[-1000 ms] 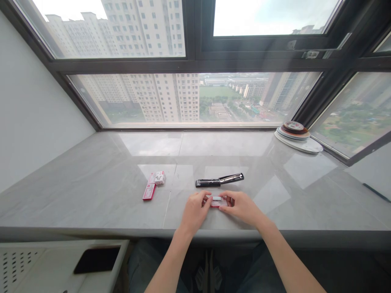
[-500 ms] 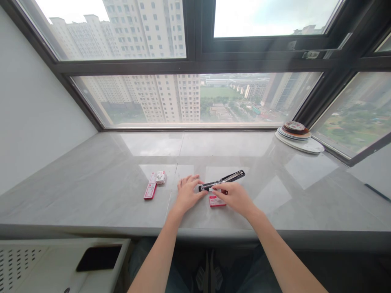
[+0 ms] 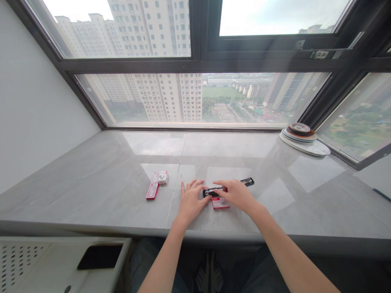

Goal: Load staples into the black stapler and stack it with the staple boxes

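Note:
An opened-out black stapler (image 3: 248, 182) with a metal channel lies on the grey counter. My left hand (image 3: 193, 199) grips its left end between thumb and index finger, the other fingers spread. Over the stapler's middle is my right hand (image 3: 233, 195), thumb and index finger at the channel; whether anything small is between them cannot be made out. Just below the stapler lies a red and white box (image 3: 220, 203). To the left are another red and white box (image 3: 152, 191) and a small white box (image 3: 163, 177), with a further box partly behind them.
A stack of plates (image 3: 301, 136) stands at the back right by the window. The counter's front edge (image 3: 146, 228) runs before me. Below left, a white perforated surface (image 3: 49, 268) has a dark rectangular recess or object in it.
The stapler's right end has tipped lower, and its two parts now look closer to one line. My right hand has shifted slightly along it. The whole view has moved a little.

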{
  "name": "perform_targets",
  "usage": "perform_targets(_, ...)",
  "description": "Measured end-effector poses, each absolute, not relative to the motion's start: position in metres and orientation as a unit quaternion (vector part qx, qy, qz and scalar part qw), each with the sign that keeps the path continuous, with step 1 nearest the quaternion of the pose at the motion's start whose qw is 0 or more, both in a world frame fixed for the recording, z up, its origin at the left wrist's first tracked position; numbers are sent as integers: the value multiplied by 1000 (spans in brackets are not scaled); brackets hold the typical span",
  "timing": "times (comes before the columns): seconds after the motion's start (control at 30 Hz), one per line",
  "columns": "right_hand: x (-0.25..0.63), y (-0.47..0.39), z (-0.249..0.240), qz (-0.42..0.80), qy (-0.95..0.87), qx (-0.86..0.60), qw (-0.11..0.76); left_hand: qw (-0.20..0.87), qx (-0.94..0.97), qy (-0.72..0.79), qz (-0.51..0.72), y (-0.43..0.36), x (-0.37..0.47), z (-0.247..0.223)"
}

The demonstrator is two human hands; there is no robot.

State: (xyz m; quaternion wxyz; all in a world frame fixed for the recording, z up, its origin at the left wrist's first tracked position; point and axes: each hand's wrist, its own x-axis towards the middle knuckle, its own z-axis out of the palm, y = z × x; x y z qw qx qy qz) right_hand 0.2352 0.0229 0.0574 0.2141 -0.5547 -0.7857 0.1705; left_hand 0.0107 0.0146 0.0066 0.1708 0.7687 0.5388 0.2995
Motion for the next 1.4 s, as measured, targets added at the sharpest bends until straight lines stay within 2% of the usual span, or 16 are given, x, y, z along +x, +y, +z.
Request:
perform_targets(0.1, 235, 19, 57, 173, -756, -588, 231, 174, 769, 538, 300, 14, 11, 6)
perform_targets(0.3, 228, -2, 45, 318, -708, -556, 298, 171, 771, 536, 299, 15, 11, 6)
perform_targets(0.4, 259, -14, 35, 352, -670, -580, 301, 174, 768, 539, 299, 16, 11, 6)
perform_targets(0.5, 306, -14, 29, 468, -573, -608, 288, 180, 772, 534, 294, 17, 10, 7)
perform_targets(0.63, 331, 6, 35, 525, -520, -551, 388, 188, 776, 529, 288, 18, 10, 9)
perform_targets(0.73, 310, 24, 48, 514, -569, -507, 394, 188, 775, 532, 284, 18, 10, 10)
perform_targets(0.97, 256, 41, 65, 450, -692, -483, 292, 184, 776, 536, 278, 18, 10, 13)
perform_targets(1.17, 238, 40, 57, 316, -742, -540, 241, 169, 778, 535, 284, 16, 11, 12)
perform_targets(1.3, 249, 41, 45, 233, -699, -620, 270, 152, 769, 538, 311, 8, 14, 19)
perform_targets(1.4, 263, 43, 35, 256, -651, -646, 304, 171, 830, 449, 283, -2, 24, 29)
